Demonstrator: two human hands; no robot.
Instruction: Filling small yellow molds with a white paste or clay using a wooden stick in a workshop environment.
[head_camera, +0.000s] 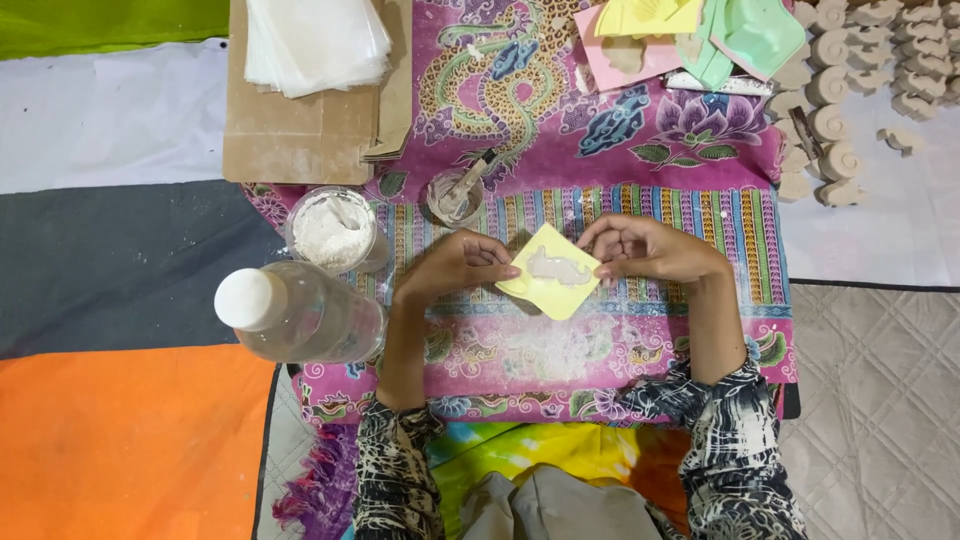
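Nearest the camera, the person's patterned sleeves (735, 470) come up from a lap of tie-dyed cloth, and both forearms reach forward over a pink batik cloth (520, 360) that covers the work surface, probably to catch spills, since white powder is smeared across it just below the hands. The left hand (455, 265) and the right hand (650, 248) are each closed on an opposite edge of a yellow mold (553, 283), pinching it between fingers and thumb so it is held level just above the cloth; its shaped hollow is filled with pale grey-white paste, and the two-sided grip looks suited to keeping the soft sheet flat. To the left, close by, a clear bottle (305, 312) with a white cap lies on its side, and beyond it stands an open tub (333, 231) of white powder. Just past the hands sits a small cup (455, 195) with a stirring stick left in it. Farther off lie a cardboard sheet (290, 130) under a stack of white sheets (315, 42), more molds (700, 35) in pink, yellow and green, and at far right, rows of cast scroll-shaped pieces (835, 95) spread out apart.
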